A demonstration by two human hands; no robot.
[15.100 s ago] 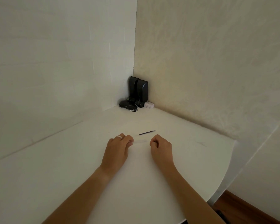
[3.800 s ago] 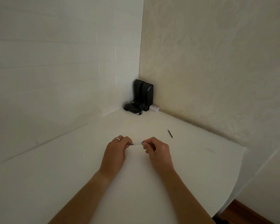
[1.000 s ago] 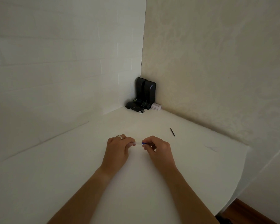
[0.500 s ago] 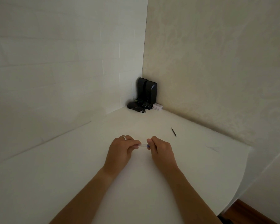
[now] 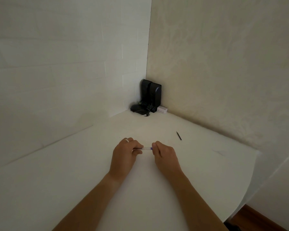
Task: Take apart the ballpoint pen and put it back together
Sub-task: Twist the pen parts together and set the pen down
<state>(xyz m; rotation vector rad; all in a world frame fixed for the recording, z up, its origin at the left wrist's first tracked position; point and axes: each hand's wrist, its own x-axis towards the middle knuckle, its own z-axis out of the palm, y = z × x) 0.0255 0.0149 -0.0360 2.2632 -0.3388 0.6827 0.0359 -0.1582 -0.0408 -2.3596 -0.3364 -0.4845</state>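
Pinching clear pen barrel point(image 5: 146, 148) at both ends: left hand point(image 5: 125, 154) and right hand point(image 5: 165, 155) fingertips closed on it, just above white table point(image 5: 207, 172). Thin dark refill point(image 5: 179, 135) lay beyond right hand, apart.

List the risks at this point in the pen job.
1. The thin dark piece lies loose on the white table, beyond the right hand; it may roll away or be forgotten.
2. The clear barrel is pinched only by fingertips of the left hand and the right, so it could slip.
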